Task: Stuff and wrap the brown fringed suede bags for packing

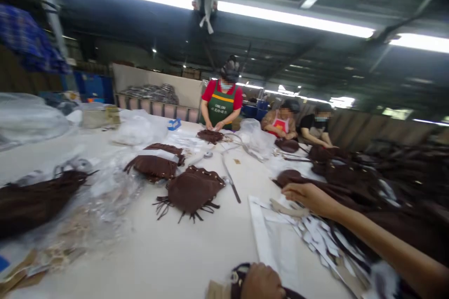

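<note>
My left fingers (pixel 261 281) at five o'clock clasp dark eyeleted material (pixel 238 272), best kept steady; my right fingers (pixel 293 191) bend near a beige strip (pixel 288 209) at four, hold unclear.

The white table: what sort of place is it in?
Probably a factory workshop, perhaps for bags: fringed brown items lie on the white table, people in aprons work around it, and tube lights hang overhead.

Factory workshop, tube lights (pixel 295 19), broad worktable (pixel 157 247), aproned worker (pixel 220 108)
</note>
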Available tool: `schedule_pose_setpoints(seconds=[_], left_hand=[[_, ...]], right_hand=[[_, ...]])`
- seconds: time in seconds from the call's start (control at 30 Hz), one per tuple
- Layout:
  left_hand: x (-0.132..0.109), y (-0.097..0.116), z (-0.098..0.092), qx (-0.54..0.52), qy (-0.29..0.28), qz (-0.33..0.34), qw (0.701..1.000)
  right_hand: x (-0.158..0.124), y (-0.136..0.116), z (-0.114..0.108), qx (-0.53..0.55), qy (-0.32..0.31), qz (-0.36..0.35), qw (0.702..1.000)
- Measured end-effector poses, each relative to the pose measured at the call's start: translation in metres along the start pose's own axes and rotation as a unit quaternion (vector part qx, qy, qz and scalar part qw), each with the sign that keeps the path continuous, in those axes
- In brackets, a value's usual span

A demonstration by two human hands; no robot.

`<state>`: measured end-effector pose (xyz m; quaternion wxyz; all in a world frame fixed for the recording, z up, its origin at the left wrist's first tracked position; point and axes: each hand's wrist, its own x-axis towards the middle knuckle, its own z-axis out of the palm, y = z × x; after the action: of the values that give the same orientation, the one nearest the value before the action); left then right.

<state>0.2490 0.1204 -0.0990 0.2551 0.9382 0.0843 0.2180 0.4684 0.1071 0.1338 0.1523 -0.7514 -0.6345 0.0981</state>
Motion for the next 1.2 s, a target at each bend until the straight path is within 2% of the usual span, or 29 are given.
schedule_pose_setpoints(seconds=[0.07, 0.17, 0.27, 0.33, 0.4, 0.47, 0.57, 0.63, 0.7, 0.8, 0.93, 1.0, 1.07, 1.13, 1.2], left_hand=[[-0.004, 0.011, 0.001, -0.002, 0.013, -0.018, 1.0], [-0.004, 0.015, -0.002, -0.027, 0.005, -0.03, 0.999], [0.001, 0.012, -0.005, -0.042, -0.033, -0.028, 0.998], [0.004, 0.014, -0.008, -0.037, -0.055, -0.035, 0.997], [0.008, 0.017, -0.01, -0.023, -0.074, -0.046, 0.996], [0.011, 0.021, -0.013, -0.012, -0.085, -0.058, 0.995], [0.009, 0.028, -0.02, -0.013, -0.042, -0.086, 0.995], [-0.003, 0.034, -0.026, -0.017, 0.009, -0.135, 0.991], [-0.02, 0.041, -0.033, -0.018, 0.022, -0.193, 0.981], [-0.047, 0.054, -0.044, -0.025, -0.041, -0.247, 0.968], [-0.068, 0.065, -0.06, -0.064, -0.131, -0.258, 0.955], [-0.077, 0.07, -0.069, -0.081, -0.138, -0.248, 0.955], [-0.089, 0.077, -0.078, -0.098, -0.143, -0.221, 0.96], [-0.105, 0.085, -0.086, -0.11, -0.147, -0.179, 0.966], [-0.12, 0.093, -0.09, -0.108, -0.145, -0.149, 0.972]], right_hand=[[-0.067, 0.042, -0.005, 0.006, 0.021, 0.082, 0.996], [-0.154, 0.08, 0.005, 0.017, 0.045, 0.181, 0.982], [-0.211, 0.092, 0.039, 0.073, 0.026, 0.216, 0.973], [-0.23, 0.089, 0.069, 0.167, 0.023, 0.21, 0.963], [-0.235, 0.082, 0.101, 0.258, 0.028, 0.195, 0.946], [-0.23, 0.072, 0.13, 0.285, 0.032, 0.189, 0.939], [-0.216, 0.055, 0.168, 0.215, 0.064, 0.192, 0.955], [-0.209, 0.041, 0.188, 0.151, 0.106, 0.188, 0.965], [-0.208, 0.028, 0.204, 0.103, 0.146, 0.177, 0.968], [-0.21, 0.016, 0.225, 0.055, 0.172, 0.152, 0.972], [-0.206, 0.02, 0.247, 0.0, 0.153, 0.122, 0.981], [-0.202, 0.025, 0.255, -0.007, 0.139, 0.121, 0.983], [-0.199, 0.026, 0.253, -0.005, 0.127, 0.126, 0.984], [-0.202, 0.019, 0.237, 0.003, 0.121, 0.129, 0.984], [-0.213, 0.002, 0.207, 0.024, 0.128, 0.123, 0.984]])
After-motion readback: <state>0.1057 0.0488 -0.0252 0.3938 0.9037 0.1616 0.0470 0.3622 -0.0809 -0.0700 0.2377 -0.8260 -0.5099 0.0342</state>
